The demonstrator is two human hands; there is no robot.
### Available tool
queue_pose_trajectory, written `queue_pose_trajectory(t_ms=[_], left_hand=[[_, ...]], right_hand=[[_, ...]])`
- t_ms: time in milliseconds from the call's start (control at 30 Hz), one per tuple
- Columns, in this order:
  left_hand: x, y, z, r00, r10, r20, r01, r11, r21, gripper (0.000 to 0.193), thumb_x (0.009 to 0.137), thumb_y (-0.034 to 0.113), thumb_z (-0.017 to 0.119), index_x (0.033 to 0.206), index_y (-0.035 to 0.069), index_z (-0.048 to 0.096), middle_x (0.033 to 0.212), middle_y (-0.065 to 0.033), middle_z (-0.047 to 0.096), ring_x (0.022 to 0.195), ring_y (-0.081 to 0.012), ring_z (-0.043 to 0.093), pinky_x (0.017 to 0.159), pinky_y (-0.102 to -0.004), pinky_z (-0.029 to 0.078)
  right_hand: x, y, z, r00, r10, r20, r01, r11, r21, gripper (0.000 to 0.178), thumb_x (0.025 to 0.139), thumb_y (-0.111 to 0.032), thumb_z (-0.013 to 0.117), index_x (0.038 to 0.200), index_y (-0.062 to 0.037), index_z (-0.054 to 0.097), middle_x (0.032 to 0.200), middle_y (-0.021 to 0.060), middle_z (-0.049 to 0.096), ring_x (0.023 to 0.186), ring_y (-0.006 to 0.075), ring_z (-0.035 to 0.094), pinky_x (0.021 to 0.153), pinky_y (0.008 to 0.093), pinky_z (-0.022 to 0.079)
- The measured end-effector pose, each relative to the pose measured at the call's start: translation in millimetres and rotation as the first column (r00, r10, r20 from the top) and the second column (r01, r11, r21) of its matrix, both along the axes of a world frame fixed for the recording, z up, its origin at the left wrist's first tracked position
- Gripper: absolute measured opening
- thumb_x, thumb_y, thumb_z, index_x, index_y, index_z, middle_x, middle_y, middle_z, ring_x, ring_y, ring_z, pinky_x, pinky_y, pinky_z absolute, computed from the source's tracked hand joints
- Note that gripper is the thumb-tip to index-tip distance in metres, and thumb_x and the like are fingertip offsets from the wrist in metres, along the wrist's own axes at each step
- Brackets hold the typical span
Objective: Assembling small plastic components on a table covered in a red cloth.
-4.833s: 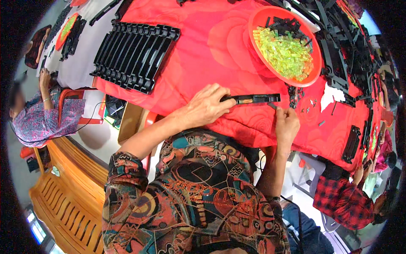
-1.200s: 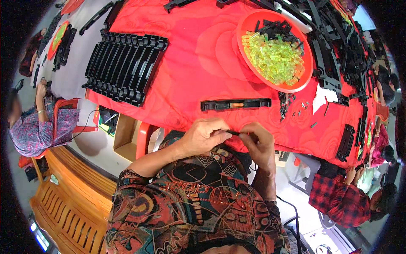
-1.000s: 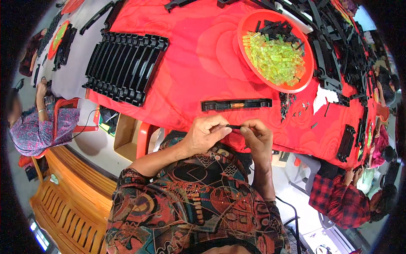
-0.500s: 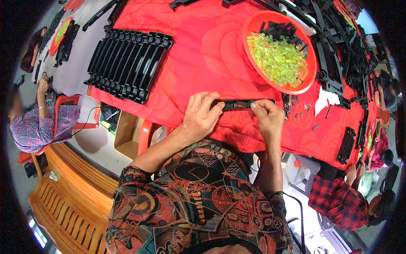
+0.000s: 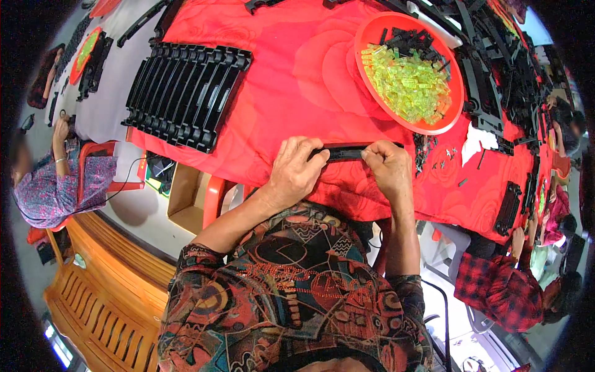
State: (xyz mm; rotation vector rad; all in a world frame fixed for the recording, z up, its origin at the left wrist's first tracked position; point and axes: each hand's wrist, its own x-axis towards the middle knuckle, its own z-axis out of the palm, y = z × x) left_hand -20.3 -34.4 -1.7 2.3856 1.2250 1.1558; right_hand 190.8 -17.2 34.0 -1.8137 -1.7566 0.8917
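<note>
Black bar [image 5: 346, 153]: on the red cloth [image 5: 297, 80], near its front edge, lying between my hands and partly hidden by them.
Long axis: left to right, crosswise to me.
Left hand [image 5: 296, 170]: thumb and fingers closed about the bar's left end.
Right hand [image 5: 389, 166]: thumb and forefinger drawn together at the bar, right of its middle; whether they pinch it or some small piece, I cannot tell.
Nearer hand: neither; both touch it.
Bowl [image 5: 370, 32]: red, beyond the bar and to its right, on my right hand's side; contents, yellow clips [image 5: 409, 87] and black pieces [image 5: 410, 42].
Row of bars [image 5: 186, 93]: beyond my left hand, well left, slanting away from me.
</note>
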Motion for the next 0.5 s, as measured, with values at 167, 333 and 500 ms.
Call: queue_pose_trajectory(t_ms=[167,333,500], left_hand=[[-3,1,8,0.997,-0.038,0.073,0.048,0.990,-0.136,0.022,0.070,0.002,0.068,0.092,0.000,0.061,0.096,-0.0120,0.058,0.086,-0.0289,0.056,0.075,-0.0376,0.044],[-4,8,12,0.989,0.014,0.149,0.027,0.962,-0.271,0.022,0.076,0.007,0.065,0.096,-0.001,0.059,0.094,-0.0155,0.059,0.090,-0.0315,0.056,0.079,-0.0382,0.045],[11,26,19,0.989,-0.110,-0.097,0.070,0.936,-0.345,0.024,0.078,0.015,0.066,0.094,0.001,0.056,0.088,-0.0158,0.056,0.085,-0.0353,0.055,0.076,-0.0434,0.045]], right_hand=[[-5,0,5,0.989,0.074,0.130,-0.084,0.994,0.071,0.016,0.079,-0.014,0.061,0.073,-0.0016,0.054,0.073,0.0193,0.058,0.071,0.0383,0.058,0.060,0.0465,0.044],[-9,-9,1,0.973,0.086,0.213,-0.121,0.981,0.154,0.015,0.081,-0.014,0.059,0.079,-0.0009,0.052,0.079,0.0210,0.057,0.073,0.0399,0.058,0.062,0.0488,0.045],[-10,-15,-3,0.957,0.069,0.281,-0.114,0.983,0.146,0.015,0.082,-0.016,0.058,0.084,-0.0026,0.051,0.085,0.0200,0.057,0.073,0.0405,0.058,0.062,0.0503,0.046]])
